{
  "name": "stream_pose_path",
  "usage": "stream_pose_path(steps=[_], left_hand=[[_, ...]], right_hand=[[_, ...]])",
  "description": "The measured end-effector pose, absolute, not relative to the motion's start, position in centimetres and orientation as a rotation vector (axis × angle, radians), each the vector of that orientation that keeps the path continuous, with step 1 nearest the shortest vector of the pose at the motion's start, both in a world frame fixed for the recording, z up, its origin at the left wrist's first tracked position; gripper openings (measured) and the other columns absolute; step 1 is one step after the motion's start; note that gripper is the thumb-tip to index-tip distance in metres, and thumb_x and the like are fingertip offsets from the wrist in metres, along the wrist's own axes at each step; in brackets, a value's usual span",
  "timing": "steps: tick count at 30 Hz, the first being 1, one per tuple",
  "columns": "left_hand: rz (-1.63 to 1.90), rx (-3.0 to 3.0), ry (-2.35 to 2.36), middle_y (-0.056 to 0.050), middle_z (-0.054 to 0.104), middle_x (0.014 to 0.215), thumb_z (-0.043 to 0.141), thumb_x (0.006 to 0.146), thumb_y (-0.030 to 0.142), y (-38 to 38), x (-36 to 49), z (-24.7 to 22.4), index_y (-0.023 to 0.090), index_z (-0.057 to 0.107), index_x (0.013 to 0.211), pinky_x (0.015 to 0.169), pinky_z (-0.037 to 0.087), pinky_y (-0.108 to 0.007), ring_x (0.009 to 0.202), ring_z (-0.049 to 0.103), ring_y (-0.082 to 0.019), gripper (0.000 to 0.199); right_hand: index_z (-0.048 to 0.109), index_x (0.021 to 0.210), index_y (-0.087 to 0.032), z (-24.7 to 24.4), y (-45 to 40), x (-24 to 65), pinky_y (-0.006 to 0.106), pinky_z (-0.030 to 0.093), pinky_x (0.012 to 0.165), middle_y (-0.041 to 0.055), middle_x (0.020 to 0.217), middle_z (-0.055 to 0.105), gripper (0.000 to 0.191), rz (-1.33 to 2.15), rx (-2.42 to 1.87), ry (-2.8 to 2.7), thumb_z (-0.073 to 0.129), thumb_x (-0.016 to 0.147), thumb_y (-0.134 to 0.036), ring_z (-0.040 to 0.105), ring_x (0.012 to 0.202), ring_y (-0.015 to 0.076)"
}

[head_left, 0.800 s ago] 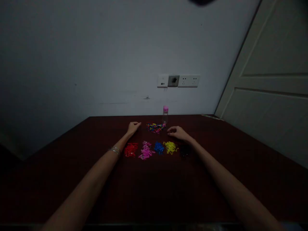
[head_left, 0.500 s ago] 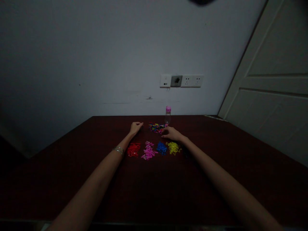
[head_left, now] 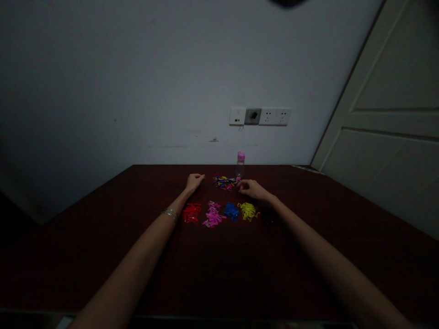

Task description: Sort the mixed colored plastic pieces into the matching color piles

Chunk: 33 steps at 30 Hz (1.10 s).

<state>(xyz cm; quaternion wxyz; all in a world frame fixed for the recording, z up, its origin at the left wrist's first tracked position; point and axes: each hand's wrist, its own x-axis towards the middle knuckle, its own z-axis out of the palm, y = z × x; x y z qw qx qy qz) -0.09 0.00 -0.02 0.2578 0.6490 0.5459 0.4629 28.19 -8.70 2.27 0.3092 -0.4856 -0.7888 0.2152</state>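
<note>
My left hand rests on the table left of a mixed multicoloured pile, fingers closed together; what they hold, if anything, is too small to see. My right hand is just right of that pile, fingers curled with a gap between thumb and fingers, and nothing visible in it. Nearer me lie separate heaps of small strips: red, pink, blue and yellow. A dark heap lies beside my right forearm, hard to make out.
A clear bottle with a pink cap stands upright behind the mixed pile. The dark red table reaches a wall with sockets. A panelled door is at the right.
My right hand has moved a little to the right, away from the mixed pile, and more of the dark heap shows. My left hand has stayed in place.
</note>
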Motion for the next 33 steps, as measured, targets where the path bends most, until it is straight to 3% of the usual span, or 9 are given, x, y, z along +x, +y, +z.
stream_pose_path(steps=[14,20,27,33], left_hand=[[1.244,1.741,1.453,0.002,0.050,0.045,0.054,0.066,0.041,-0.2,0.2,0.1,0.012,0.065,0.063,0.047,0.030,-0.021,0.046,0.043,-0.009,0.031],[1.240,1.763,1.447,0.001,0.050,0.045,0.054,0.066,0.041,-0.2,0.1,0.1,0.012,0.065,0.062,0.048,0.030,-0.021,0.046,0.043,-0.009,0.031],[1.219,1.786,1.470,0.000,0.054,0.049,0.053,0.066,0.042,0.1,-0.1,-0.1,0.012,0.066,0.066,0.048,0.031,-0.021,0.048,0.045,-0.010,0.033],[1.188,1.884,1.467,-0.002,0.058,0.053,0.054,0.066,0.040,-0.2,0.1,-0.1,0.012,0.067,0.068,0.051,0.035,-0.022,0.051,0.049,-0.012,0.032]], right_hand=[[0.064,0.090,-0.016,5.7,-16.2,35.8,0.023,0.043,0.055,0.0049,0.075,0.064,0.034,1.089,-1.417,-2.048,0.066,0.058,-0.028,0.055,0.063,0.0135],[0.064,0.091,-0.017,5.4,-15.7,36.5,0.023,0.042,0.056,0.0058,0.080,0.065,0.034,1.085,-1.390,-2.066,0.065,0.060,-0.029,0.056,0.066,0.0138],[0.062,0.087,-0.014,2.3,-12.9,37.0,0.021,0.036,0.048,0.0037,0.072,0.063,0.031,0.904,-1.469,-1.769,0.060,0.064,-0.034,0.051,0.054,0.0106],[0.064,0.080,-0.012,-0.3,-11.4,37.7,0.023,0.039,0.054,0.0034,0.067,0.061,0.025,0.670,-1.467,-1.663,0.057,0.066,-0.031,0.051,0.057,0.0116]])
